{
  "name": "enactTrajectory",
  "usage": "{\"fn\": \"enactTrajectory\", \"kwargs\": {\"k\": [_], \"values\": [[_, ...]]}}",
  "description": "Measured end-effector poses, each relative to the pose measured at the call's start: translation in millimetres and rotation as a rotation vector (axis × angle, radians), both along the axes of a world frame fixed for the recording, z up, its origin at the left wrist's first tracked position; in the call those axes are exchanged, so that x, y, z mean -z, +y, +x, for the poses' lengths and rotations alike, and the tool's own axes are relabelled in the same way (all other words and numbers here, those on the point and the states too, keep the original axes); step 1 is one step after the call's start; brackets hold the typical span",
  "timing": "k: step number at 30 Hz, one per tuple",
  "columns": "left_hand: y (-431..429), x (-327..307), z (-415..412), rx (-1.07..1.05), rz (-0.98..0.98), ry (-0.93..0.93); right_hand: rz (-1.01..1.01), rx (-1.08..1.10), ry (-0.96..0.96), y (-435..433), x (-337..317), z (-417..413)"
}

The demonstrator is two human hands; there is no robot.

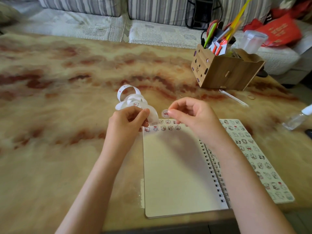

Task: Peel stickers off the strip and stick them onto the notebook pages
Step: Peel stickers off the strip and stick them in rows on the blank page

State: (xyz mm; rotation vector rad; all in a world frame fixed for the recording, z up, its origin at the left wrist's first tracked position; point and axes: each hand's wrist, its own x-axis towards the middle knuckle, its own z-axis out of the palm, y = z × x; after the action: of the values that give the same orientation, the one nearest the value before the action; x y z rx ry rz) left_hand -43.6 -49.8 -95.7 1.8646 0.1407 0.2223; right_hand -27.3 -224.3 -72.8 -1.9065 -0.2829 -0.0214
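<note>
Head view: the left hand (pixel 130 120) has its fingers curled, pinching the end of the strip (pixel 133 102), whose white loops curl up beyond it over the table (pixel 50 115). The right hand (pixel 189 114) is nearly closed, thumb and forefinger pinching a round sticker (pixel 165 113) just above the far edge of the open notebook (pixel 173 174). A row of stickers lines the top of its left page, and stickers fill the right page. A wooden box (pixel 224 71) of pens stands beyond.
</note>
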Motion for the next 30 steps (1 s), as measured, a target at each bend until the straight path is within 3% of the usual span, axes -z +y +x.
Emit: {"fn": "enactTrajectory", "kwargs": {"k": [5,9,30], "values": [[1.5,2.8,-0.2,-0.003,0.03,0.013,-0.167,0.193,0.194,-33.5,3.8,6.9],[1.6,3.8,0.4,-0.002,0.03,0.036,-0.253,0.225,0.248,-42.1,6.3,7.5],[1.8,4.4,1.3,-0.012,0.05,0.05,-0.457,0.26,0.143,-36.1,18.6,12.2]]}}
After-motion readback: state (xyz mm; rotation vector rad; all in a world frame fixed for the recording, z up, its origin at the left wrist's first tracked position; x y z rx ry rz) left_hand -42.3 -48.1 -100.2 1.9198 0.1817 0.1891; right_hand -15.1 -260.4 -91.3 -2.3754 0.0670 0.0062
